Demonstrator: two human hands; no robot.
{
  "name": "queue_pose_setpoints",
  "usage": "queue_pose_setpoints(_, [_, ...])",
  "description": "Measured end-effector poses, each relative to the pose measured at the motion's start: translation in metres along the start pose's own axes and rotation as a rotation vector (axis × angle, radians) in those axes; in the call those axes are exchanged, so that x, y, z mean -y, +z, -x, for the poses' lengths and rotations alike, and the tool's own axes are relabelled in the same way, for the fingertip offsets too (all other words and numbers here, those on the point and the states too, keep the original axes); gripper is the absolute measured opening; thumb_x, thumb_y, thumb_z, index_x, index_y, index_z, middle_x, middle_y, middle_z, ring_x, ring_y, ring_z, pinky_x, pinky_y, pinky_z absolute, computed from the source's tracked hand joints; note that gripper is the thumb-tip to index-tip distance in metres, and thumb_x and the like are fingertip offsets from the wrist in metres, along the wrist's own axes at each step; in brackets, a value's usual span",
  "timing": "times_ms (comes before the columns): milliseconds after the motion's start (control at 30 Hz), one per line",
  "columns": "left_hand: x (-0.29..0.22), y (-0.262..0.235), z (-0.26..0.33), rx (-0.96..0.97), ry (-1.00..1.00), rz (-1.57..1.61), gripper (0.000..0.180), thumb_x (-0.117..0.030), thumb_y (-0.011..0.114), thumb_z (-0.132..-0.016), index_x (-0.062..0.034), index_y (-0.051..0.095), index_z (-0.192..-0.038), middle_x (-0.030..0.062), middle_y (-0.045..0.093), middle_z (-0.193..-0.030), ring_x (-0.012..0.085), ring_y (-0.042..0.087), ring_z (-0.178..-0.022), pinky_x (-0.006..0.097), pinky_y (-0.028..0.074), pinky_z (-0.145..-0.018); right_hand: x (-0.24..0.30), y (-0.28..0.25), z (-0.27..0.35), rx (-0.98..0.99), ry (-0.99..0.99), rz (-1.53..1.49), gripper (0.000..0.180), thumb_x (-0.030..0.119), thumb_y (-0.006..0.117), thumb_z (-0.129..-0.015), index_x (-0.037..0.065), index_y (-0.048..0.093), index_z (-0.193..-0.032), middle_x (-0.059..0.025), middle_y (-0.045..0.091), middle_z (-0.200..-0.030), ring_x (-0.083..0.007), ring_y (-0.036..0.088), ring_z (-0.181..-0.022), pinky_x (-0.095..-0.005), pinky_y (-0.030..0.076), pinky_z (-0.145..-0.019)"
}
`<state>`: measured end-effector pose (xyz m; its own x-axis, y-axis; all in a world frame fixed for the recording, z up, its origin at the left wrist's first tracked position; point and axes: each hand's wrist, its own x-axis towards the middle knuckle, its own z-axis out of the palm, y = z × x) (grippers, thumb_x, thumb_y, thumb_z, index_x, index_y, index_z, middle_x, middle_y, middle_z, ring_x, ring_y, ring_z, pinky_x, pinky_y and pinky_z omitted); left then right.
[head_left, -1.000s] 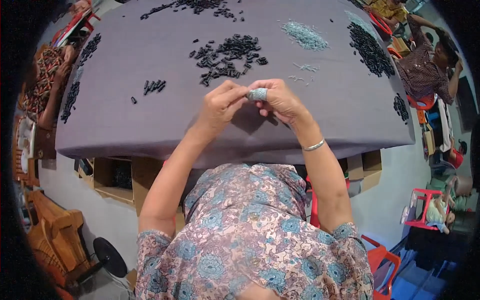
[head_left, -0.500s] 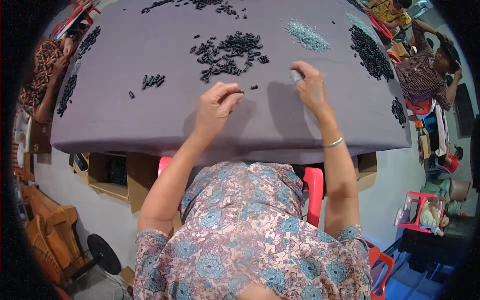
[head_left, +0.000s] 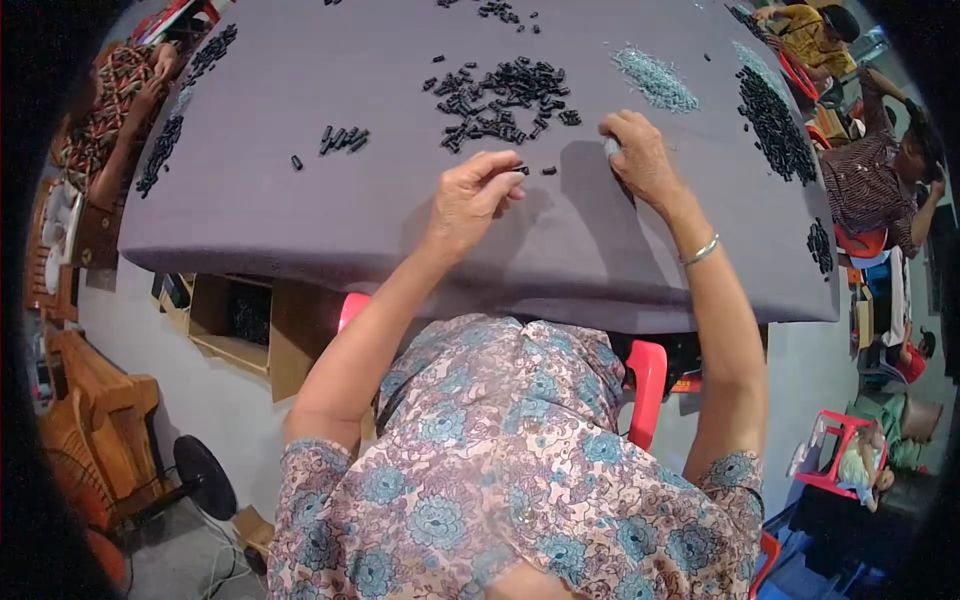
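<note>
My left hand [head_left: 468, 200] is pinched on a small black cylindrical piece [head_left: 522, 170], its end showing at the fingertips just above the cloth. Another loose black piece [head_left: 549, 170] lies right beside those fingertips. Beyond it spreads a heap of black cylindrical pieces [head_left: 520, 85]. My right hand [head_left: 645, 155] is low over the table, fingers curled downward, below a pile of small clear pieces [head_left: 655, 78]. Something whitish [head_left: 611, 147] shows at its thumb side; what the fingers hold, if anything, is hidden.
Several black pieces [head_left: 343, 139] lie grouped at the left on the grey-purple tablecloth [head_left: 250, 210]. More black heaps [head_left: 775, 125] line the right edge, where co-workers [head_left: 875, 170] sit. Another person [head_left: 125, 110] is at the left edge. A cardboard box [head_left: 235, 335] stands under the table.
The whole view has shifted, so the table's things sit farther right. My right hand has moved a little forward over the cloth with its fingers turned down. My left hand keeps its pinch.
</note>
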<state>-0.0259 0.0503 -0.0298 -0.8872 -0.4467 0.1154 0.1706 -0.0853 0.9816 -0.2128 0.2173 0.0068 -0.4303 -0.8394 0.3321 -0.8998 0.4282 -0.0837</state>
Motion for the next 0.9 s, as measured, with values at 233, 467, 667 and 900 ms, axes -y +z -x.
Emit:
queue_pose_setpoints(233, [0.003, -0.007, 0.0, 0.028, -0.023, -0.014, 0.018, -0.008, 0.058, -0.089, 0.0, 0.063, -0.105, 0.0036, 0.065, -0.083, 0.0091, 0.062, -0.072, 0.021, 0.049, -0.061, 0.089, 0.012, 0.008, -0.172, 0.414, -1.235, 0.014, -0.002, 0.056, -0.082, 0.001, 0.065, -0.092, 0.0005, 0.062, -0.084, -0.0068, 0.054, -0.078, -0.0216, 0.045, -0.07])
queue_pose_setpoints(467, [0.004, -0.004, -0.001, 0.033, -0.026, 0.069, 0.02, -0.009, 0.06, -0.089, 0.0014, 0.062, -0.105, 0.0047, 0.066, -0.087, 0.0098, 0.063, -0.074, 0.022, 0.049, -0.064, 0.109, 0.025, 0.01, -0.298, 0.412, -1.361, 0.015, -0.003, 0.055, -0.084, 0.002, 0.062, -0.095, 0.0013, 0.06, -0.086, -0.0061, 0.053, -0.079, -0.0205, 0.044, -0.069])
queue_pose_setpoints(667, [0.001, -0.003, 0.0, 0.038, -0.023, 0.044, 0.02, -0.01, 0.06, -0.089, 0.0011, 0.062, -0.106, 0.0047, 0.066, -0.089, 0.0096, 0.063, -0.075, 0.021, 0.049, -0.063, 0.113, 0.024, 0.009, -0.343, 0.396, -1.428, 0.016, -0.005, 0.053, -0.083, 0.002, 0.062, -0.094, 0.0014, 0.059, -0.087, -0.0058, 0.052, -0.078, -0.0201, 0.044, -0.068])
queue_pose_setpoints(900, [0.001, -0.001, 0.0, 0.028, -0.062, 0.056, 0.019, -0.009, 0.059, -0.089, 0.001, 0.062, -0.105, 0.0035, 0.066, -0.088, 0.0088, 0.062, -0.075, 0.021, 0.048, -0.063, 0.117, 0.02, 0.009, -0.396, 0.432, -1.503, 0.014, -0.003, 0.052, -0.087, 0.003, 0.062, -0.094, 0.0, 0.059, -0.091, -0.0063, 0.052, -0.077, -0.0204, 0.044, -0.069])
